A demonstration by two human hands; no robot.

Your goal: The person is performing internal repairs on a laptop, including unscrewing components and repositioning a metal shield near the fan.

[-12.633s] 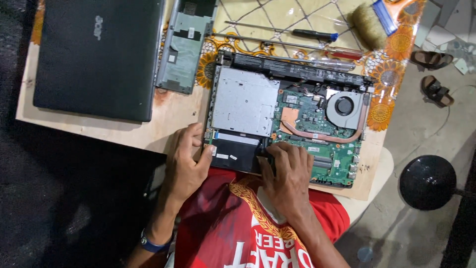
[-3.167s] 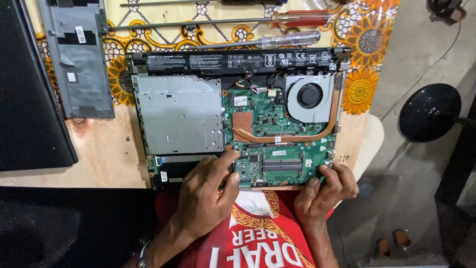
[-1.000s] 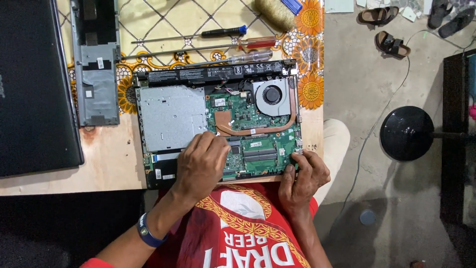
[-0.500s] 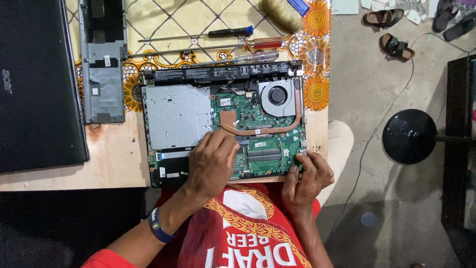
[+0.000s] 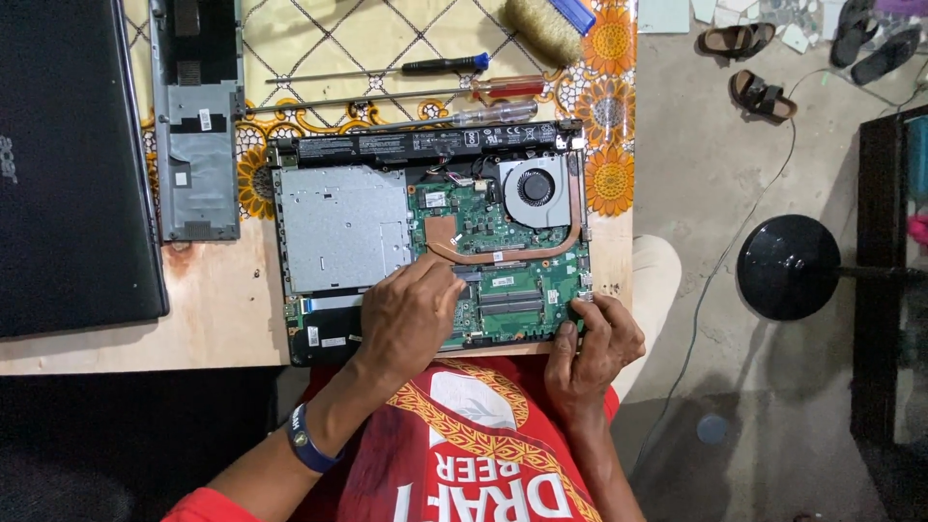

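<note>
Three long screwdrivers (image 5: 406, 82) and a grey detached panel (image 5: 198, 145) are laid beyond the opened black laptop base (image 5: 430, 242) on the wooden bench (image 5: 222, 319). Its green circuit board (image 5: 503, 280) is pressed by the left hand (image 5: 406, 319), fingers curled; its near right corner is gripped by the right hand (image 5: 590, 348).

A wooden table (image 5: 208, 324) stands on a grey concrete floor (image 5: 764, 406), sandals (image 5: 746, 66) lying nearby.

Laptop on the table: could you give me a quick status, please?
Left hand on the green board. Right hand gripping the open laptop at its near right corner. Nothing blocking.
</note>
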